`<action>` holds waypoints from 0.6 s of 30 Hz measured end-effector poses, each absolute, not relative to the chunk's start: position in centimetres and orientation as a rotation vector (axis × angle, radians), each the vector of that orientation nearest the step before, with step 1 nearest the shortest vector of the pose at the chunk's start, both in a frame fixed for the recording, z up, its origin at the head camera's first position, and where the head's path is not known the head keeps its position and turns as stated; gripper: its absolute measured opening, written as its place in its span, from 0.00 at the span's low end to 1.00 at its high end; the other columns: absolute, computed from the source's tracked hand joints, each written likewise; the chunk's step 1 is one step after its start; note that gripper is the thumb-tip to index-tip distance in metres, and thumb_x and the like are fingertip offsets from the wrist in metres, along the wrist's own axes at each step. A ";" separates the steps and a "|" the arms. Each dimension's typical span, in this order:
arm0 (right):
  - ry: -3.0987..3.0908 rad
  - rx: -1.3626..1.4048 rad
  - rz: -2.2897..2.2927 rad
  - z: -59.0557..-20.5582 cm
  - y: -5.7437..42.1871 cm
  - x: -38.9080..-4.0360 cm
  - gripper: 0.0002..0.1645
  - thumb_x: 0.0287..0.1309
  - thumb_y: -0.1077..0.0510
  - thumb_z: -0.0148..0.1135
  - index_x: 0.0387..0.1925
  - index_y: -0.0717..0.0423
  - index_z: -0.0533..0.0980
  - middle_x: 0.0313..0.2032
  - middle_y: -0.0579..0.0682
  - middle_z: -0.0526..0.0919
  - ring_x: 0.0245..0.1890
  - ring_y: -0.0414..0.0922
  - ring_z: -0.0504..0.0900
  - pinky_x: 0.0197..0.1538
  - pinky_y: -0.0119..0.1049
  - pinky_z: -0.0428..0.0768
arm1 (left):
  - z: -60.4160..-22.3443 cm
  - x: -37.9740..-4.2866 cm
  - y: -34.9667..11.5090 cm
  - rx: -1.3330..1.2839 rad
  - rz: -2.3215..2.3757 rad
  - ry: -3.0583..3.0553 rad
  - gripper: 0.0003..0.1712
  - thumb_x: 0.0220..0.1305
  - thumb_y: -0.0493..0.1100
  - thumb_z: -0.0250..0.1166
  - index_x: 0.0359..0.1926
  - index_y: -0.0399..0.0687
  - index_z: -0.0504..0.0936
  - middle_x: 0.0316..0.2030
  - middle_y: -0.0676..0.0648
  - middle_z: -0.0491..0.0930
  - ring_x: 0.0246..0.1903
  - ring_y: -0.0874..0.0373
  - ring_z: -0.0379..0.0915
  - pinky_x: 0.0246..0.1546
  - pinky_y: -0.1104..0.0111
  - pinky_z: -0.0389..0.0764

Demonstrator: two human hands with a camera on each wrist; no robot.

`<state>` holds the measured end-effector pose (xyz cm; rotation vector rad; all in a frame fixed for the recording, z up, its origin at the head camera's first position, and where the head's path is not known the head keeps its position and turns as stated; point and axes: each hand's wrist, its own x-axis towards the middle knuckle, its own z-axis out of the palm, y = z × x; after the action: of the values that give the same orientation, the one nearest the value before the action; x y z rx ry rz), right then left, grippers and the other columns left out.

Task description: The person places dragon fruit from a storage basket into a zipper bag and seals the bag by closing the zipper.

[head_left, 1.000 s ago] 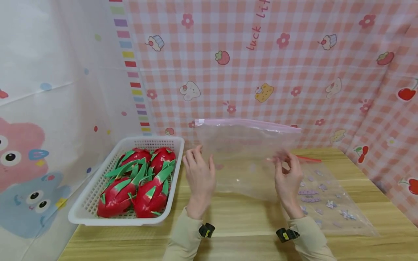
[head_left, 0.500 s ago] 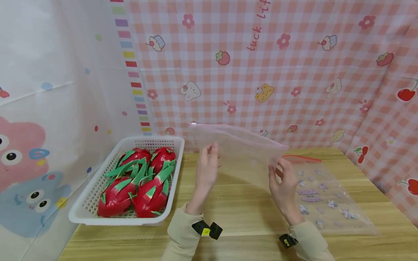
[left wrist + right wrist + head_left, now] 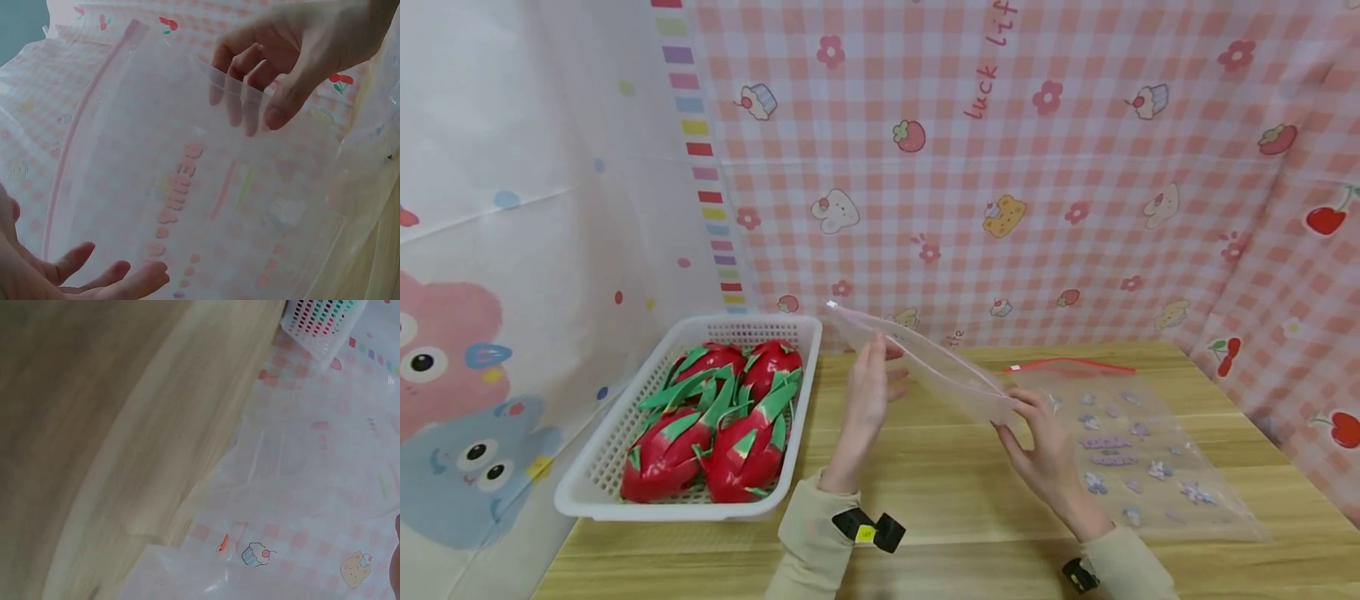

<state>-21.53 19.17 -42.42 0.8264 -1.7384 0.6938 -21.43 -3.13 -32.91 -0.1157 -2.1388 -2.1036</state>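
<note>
Pink-rimmed slider bag point(image 3: 951, 385) at mid-frame, pinched by the right hand point(image 3: 1045, 454), with the left hand point(image 3: 863, 396) at its left side, fingers extended and slightly apart. Seemingly at the opening step, mouth parted; next, likely calling for a hold on both lips.

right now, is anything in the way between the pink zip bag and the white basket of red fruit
Yes, the left hand: in the head view it stands between most of the pink zip bag and the white basket. I see nothing else in that gap.
</note>
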 end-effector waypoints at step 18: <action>-2.280 0.771 0.974 -35.6 16.5 -21.0 0.18 0.61 0.61 0.57 0.53 0.57 0.76 0.51 0.57 0.81 0.54 0.52 0.78 0.57 0.47 0.76 | -35.8 -22.7 -3.8 -0.137 -1.991 -2.165 0.15 0.67 0.40 0.53 0.46 0.33 0.77 0.50 0.32 0.79 0.41 0.41 0.84 0.51 0.54 0.80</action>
<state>-21.02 16.55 -35.56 0.7706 -2.2799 0.9735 -22.73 -3.82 -35.85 -0.1374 -2.1647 -1.9906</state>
